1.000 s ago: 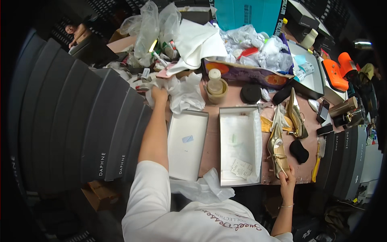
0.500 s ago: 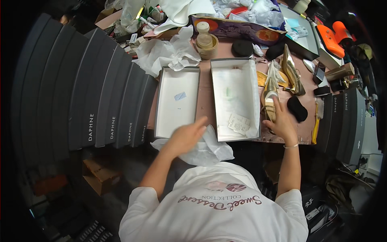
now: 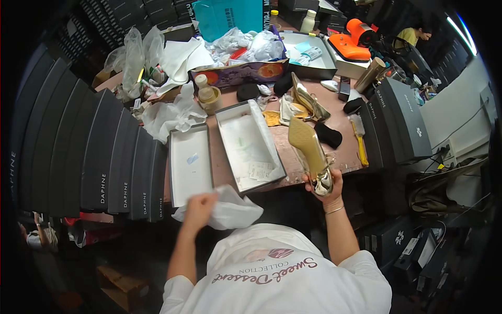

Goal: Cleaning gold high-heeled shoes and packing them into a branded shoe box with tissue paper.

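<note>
Since before, left hand [image 3: 198, 208] has grabbed white tissue paper [image 3: 230, 209]; right hand [image 3: 325, 183] grips gold shoe [image 3: 308, 149] (stuffing seems next, needing the opening turned toward it).

1. My brown worktable [image 3: 308, 157] is crowded and cluttered.
2. A curved row of dark boxes [image 3: 78, 152] stands at my left.
3. More dark boxes [image 3: 400, 118] stack at my right.
4. A pale wall [image 3: 460, 110] rises beyond, under a bright strip light [image 3: 460, 34].

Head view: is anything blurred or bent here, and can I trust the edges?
Head view: left hand and the tissue are motion-smeared; right hand and gold shoe are sharp; fisheye bends the stacked black boxes; the corners go dark.
</note>
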`<state>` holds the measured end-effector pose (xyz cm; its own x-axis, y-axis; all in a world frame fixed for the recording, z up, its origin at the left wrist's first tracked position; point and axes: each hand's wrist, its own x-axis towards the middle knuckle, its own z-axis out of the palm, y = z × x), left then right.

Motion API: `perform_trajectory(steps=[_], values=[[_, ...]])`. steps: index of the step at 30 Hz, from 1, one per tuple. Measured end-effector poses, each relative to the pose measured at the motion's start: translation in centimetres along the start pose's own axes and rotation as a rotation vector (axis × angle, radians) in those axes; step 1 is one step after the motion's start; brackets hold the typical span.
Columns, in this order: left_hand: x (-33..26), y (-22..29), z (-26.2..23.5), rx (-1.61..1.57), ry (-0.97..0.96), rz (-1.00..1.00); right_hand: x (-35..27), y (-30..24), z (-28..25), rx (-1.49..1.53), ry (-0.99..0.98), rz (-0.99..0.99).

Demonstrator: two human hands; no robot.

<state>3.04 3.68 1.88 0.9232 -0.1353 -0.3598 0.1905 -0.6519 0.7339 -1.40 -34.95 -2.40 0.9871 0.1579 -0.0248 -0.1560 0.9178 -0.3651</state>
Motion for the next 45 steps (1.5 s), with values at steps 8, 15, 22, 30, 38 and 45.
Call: perform_trajectory(steps=[8, 15, 22, 30, 38, 45], values=[[2.5, 13.7, -11.3, 0.347, 0.773, 0.809, 2.4, 3.5, 1.7, 0.224, -0.274, 0.036], [8.5, 7.4, -1.3, -0.071, 0.281, 0.685, -0.7, 1.6, 6.9, -0.214, -0.222, 0.142], [2.0, 9.2, -0.6, -0.081, 0.166, 0.773, 3.1, 3.3, 13.5, -0.996, -0.252, 0.400], [-1.1, 5.6, -2.0, 0.063, 0.352, 0.792, 5.2, 7.2, 12.6, -0.650, 0.144, 0.353], [-2.7, 9.1, 1.0, -0.060, 0.544, 1.124, 6.9, 15.2, 11.2, -0.459, 0.330, -0.019], [-3.5, 7.5, 2.9, -0.190, 0.595, 1.014, 8.3, 14.6, 12.1, -1.367, -0.186, -0.220]])
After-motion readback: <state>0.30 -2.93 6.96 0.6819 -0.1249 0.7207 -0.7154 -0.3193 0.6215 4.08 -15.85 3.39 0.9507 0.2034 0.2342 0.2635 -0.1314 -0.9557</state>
